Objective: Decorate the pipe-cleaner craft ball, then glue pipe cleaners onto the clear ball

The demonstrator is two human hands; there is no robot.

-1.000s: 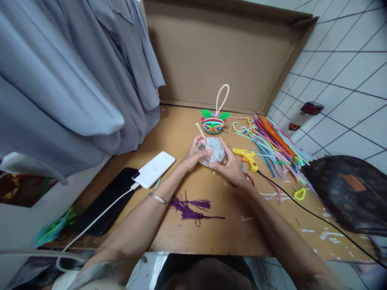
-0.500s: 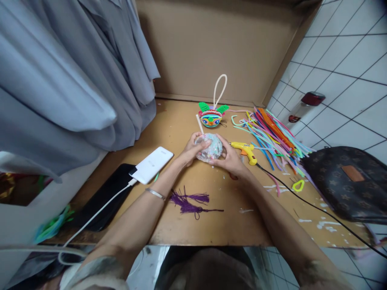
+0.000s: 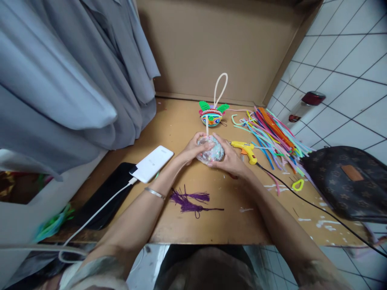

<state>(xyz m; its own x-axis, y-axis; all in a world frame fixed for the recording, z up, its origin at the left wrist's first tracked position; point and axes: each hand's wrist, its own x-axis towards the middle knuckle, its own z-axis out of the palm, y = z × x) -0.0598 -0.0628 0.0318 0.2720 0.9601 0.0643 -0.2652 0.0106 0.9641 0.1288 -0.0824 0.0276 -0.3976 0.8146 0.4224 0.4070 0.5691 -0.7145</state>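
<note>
Between both palms I hold a clear round ball [image 3: 215, 153] with pale, many-coloured bits showing in or on it; its exact kind is hard to make out. A pale stick [image 3: 207, 124] rises from its top. My left hand [image 3: 193, 150] wraps its left side, the thumb across the front. My right hand [image 3: 232, 159] is closed round the right side. Just behind stands a colourful lion-head ornament [image 3: 214, 120] with green ears and a white loop. A yellow glue gun [image 3: 246, 150] lies beside my right hand. Purple tassels [image 3: 190, 201] lie nearer to me.
Several coloured pipe cleaners [image 3: 275, 137] are heaped at the right, by a dark patterned bag [image 3: 347, 181]. A black cord [image 3: 290, 195] crosses the right side. At the left are a white power bank [image 3: 152, 163], a black device [image 3: 105, 201] and a grey curtain [image 3: 90, 72].
The ball has turned slightly in my hands and shifted a little right. Its pale stick has gone from leaning left to nearly upright, now overlapping the ornament.
</note>
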